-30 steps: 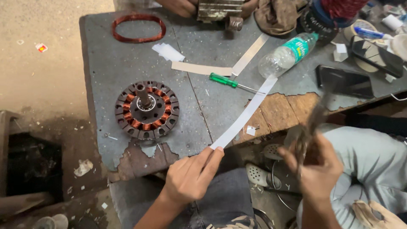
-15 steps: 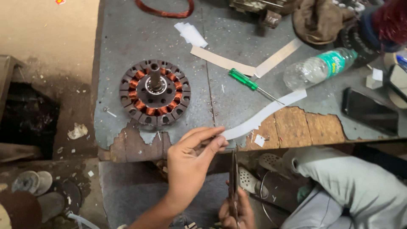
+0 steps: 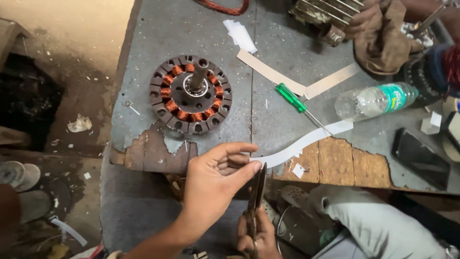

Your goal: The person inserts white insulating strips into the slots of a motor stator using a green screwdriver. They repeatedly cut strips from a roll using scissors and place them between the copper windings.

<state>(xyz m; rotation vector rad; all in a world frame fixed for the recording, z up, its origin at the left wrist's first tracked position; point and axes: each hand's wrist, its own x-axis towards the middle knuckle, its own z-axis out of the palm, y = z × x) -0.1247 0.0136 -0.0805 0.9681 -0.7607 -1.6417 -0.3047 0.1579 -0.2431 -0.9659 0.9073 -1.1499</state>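
In my left hand [image 3: 218, 175] I see a matt white paper strip [image 3: 306, 140], smooth and thin, and in my right hand [image 3: 256, 232] dark, dull metal scissors [image 3: 255, 192]. The bench [image 3: 191, 29] looks like grey painted sheet, scuffed and flaking away to rough bare wood at its near edge. On it I see a stator [image 3: 190, 94] of dark matt steel with glossy copper windings, a clear glossy plastic bottle [image 3: 376, 100] and a screwdriver [image 3: 291, 98] with a shiny green plastic handle.
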